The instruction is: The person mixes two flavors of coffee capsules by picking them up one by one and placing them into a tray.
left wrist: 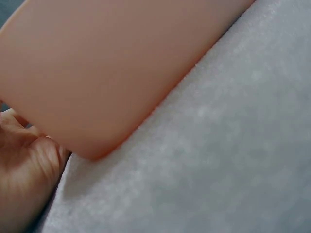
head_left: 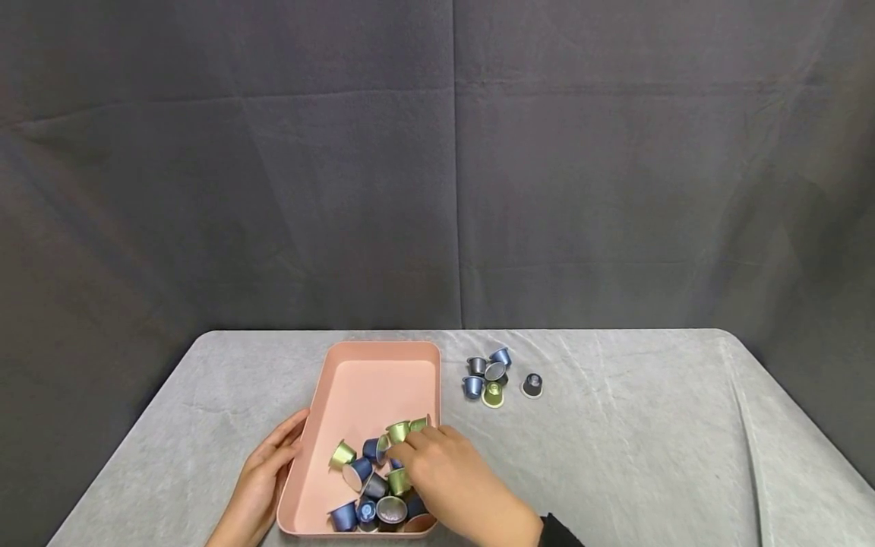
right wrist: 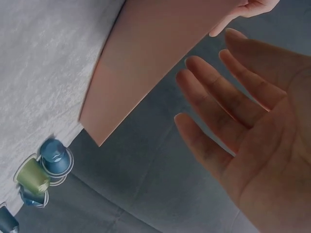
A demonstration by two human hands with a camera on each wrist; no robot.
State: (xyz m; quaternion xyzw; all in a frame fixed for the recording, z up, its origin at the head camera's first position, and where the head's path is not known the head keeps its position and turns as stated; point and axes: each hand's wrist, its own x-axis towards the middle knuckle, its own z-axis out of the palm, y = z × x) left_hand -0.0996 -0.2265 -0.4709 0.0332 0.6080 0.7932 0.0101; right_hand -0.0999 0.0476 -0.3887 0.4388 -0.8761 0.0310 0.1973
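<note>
A pink rectangular tray point(head_left: 379, 384) lies on the table with several coffee capsules in its near half, green, blue and dark ones. My left hand point(head_left: 263, 471) rests against the outside of the tray's left wall, fingers fairly straight. Over the tray's right rim reaches my right hand point(head_left: 447, 475), its fingertips low among the capsules and partly hidden in the head view. In the right wrist view, the right hand point(right wrist: 262, 116) has loosely spread, slightly bent fingers and nothing visible in them. A green capsule point(head_left: 398, 432) and a blue one point(head_left: 371, 448) are close to those fingertips.
Right of the tray, a small cluster of capsules sits on the grey cloth, among them a green capsule point(head_left: 493, 393) and a blue capsule point(head_left: 472, 387). One dark capsule point(head_left: 532, 384) stands apart. A dark curtain point(head_left: 581, 190) hangs behind the table point(head_left: 649, 441).
</note>
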